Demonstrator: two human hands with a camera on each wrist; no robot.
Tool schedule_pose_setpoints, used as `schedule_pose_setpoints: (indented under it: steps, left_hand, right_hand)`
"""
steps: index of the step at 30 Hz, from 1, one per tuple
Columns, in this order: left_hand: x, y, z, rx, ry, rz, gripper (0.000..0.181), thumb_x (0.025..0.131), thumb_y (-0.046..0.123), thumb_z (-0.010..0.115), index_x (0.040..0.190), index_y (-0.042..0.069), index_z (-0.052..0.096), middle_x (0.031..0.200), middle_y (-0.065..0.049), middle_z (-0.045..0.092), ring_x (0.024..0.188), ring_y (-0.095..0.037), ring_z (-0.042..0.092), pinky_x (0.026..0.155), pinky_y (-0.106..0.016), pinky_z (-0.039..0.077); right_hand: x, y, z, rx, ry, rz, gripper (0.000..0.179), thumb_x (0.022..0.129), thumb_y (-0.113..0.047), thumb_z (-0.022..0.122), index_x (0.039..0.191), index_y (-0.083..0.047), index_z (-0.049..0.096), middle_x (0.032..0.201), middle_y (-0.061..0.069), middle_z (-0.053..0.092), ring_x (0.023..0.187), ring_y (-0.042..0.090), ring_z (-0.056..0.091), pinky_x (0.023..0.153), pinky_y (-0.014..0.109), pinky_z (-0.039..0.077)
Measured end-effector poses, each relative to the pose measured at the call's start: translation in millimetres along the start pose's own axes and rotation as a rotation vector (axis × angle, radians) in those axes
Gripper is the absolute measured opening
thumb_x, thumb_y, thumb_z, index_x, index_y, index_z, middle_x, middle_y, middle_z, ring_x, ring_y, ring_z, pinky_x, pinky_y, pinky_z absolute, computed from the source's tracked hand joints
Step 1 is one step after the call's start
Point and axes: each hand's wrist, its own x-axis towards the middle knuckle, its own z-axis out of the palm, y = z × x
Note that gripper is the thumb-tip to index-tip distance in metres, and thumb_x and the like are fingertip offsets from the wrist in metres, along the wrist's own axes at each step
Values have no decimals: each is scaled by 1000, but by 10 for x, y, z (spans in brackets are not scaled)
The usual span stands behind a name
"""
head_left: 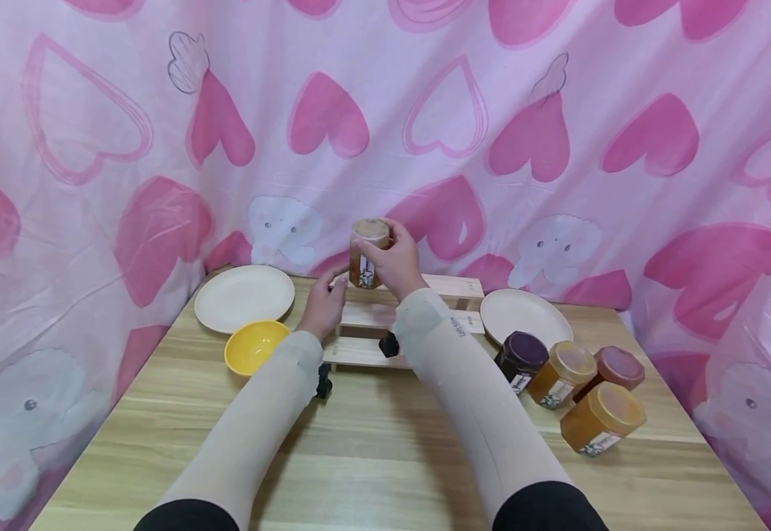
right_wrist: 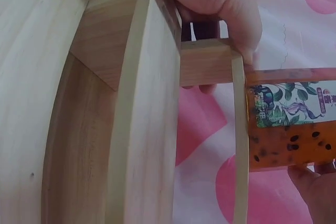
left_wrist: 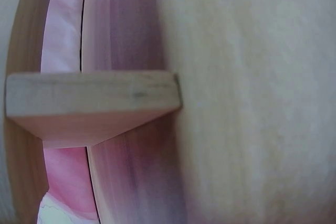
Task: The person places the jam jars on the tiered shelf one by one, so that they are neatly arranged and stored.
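My right hand (head_left: 401,262) holds a jar (head_left: 367,274) of orange preserve with dark seeds by its sides. The jar is upright at the top step of a stepped wooden rack (head_left: 367,352). In the right wrist view the jar's base meets the edge of the top board (right_wrist: 240,145), and the right fingers (right_wrist: 317,192) lie against its side. At the rack's left end, my left hand (head_left: 322,306) grips the wood, its thumb and fingers around the upper part. Only the rack's boards (left_wrist: 94,95) fill the left wrist view; the hand is out of sight there.
A white plate (head_left: 244,299) and a yellow bowl (head_left: 252,354) stand left of the rack. To its right are another white plate (head_left: 524,313), a dark purple jar (head_left: 521,354), a reddish jar (head_left: 617,369) and two amber jars (head_left: 600,420). A heart-patterned curtain (head_left: 385,110) hangs behind the table.
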Motion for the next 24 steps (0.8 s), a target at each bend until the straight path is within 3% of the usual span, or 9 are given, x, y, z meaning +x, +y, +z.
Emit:
schedule_pose_setpoints:
  steps: [5,10,16,24]
  left_hand:
    - [-8,14,-10,5,-3,7,41,113,37,45,150,28,58,82,-10,55,72,-18,51,68,-35,46]
    - [-15,27,-17,12,-15,8,42,113,39,44,152,28,56,84,-12,56,73,-18,51,68,-35,47]
    - [-15,31,-15,14,-13,7,42,113,38,44,152,28,56,84,-7,55,75,-19,52,70,-36,48]
    - [3,10,-8,18,-10,-9,41,113,38,44,151,29,56,85,-12,57,72,-19,51,68,-35,46]
  right_hand:
    - [11,10,-3,14,-16,-7,68,90,-33,86,148,-17,55,139,7,64,126,23,63,109,43,51]
    - [19,19,-4,5,-11,-6,70,89,-36,87,149,-18,55,139,5,65,125,21,63,109,42,51]
    - [32,20,-6,-9,-9,-5,72,88,-37,87,150,-18,55,140,4,65,125,20,63,110,42,51]
    - [26,6,-14,3,-20,-3,75,90,-36,86,153,-15,52,143,6,62,129,23,61,112,44,49]
